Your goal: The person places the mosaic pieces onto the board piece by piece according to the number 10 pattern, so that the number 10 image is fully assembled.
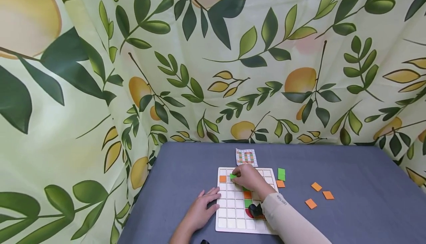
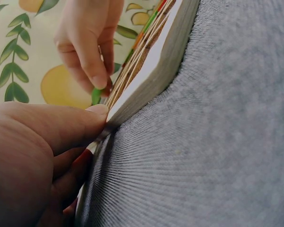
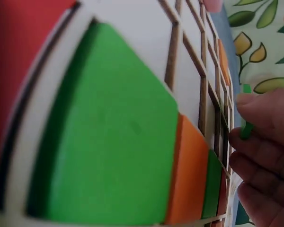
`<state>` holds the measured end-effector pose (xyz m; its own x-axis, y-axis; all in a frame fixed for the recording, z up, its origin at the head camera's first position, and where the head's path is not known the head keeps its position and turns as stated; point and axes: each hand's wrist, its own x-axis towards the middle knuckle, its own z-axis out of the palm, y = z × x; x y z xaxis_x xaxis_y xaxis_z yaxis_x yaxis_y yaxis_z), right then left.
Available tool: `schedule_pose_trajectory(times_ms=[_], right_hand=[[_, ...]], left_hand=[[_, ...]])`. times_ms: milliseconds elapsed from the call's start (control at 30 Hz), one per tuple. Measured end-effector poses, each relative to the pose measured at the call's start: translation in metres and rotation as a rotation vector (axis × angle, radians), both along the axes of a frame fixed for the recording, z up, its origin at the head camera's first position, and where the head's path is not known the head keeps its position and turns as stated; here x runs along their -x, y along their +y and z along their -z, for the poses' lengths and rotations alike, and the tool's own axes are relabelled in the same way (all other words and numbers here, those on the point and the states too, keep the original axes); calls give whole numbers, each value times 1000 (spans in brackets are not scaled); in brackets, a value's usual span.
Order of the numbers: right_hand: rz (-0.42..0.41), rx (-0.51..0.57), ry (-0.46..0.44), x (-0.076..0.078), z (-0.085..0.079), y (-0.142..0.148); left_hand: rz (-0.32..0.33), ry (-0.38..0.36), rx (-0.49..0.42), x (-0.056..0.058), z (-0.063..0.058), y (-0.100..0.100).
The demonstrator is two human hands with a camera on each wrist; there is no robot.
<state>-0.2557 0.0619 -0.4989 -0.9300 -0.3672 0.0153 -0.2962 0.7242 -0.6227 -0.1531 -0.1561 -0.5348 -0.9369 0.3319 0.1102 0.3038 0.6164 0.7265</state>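
My right hand (image 1: 249,177) pinches a small green tile (image 1: 232,176) between thumb and fingertips over the upper left of a white grid board (image 1: 231,214). In the right wrist view the held green tile (image 3: 246,113) stands edge-on at the board's far side. My left hand (image 1: 199,210) touches the board's left edge with its fingers extended; the left wrist view shows its thumb (image 2: 80,124) against the board's edge. An orange tile (image 1: 222,179) sits in a cell near the upper left. A column with green (image 3: 118,132), orange (image 3: 194,165) and red tiles is partly hidden by my right arm.
Behind the board lies a printed card (image 1: 246,157) with a coloured grid pattern. Right of the board are green tiles (image 1: 281,174), an orange tile (image 1: 280,183) touching its edge, and loose orange tiles (image 1: 316,186). A grey cloth (image 1: 186,170) covers the table; patterned fabric (image 1: 213,118) hangs behind.
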Motion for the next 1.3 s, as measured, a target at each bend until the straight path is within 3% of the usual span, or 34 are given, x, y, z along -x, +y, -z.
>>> schedule_pose_trajectory(times_ms=[433,667,1000,1167,1300], right_hand=[[-59,-92,115,-1,3,-7],[-37,-95,78,-2,2,-9],[-40,-69,41,-4,1,-6],[-68,-31,-12,-7,-5,2],[-44,-2,-47,-9,-12,13]], left_hand=[[18,22,4,1,0,0],[6,-9,9,0,-2,1],[15,4,15,0,-1,1],[7,-16,7,1,-1,2],[5,-7,3,1,0,2]])
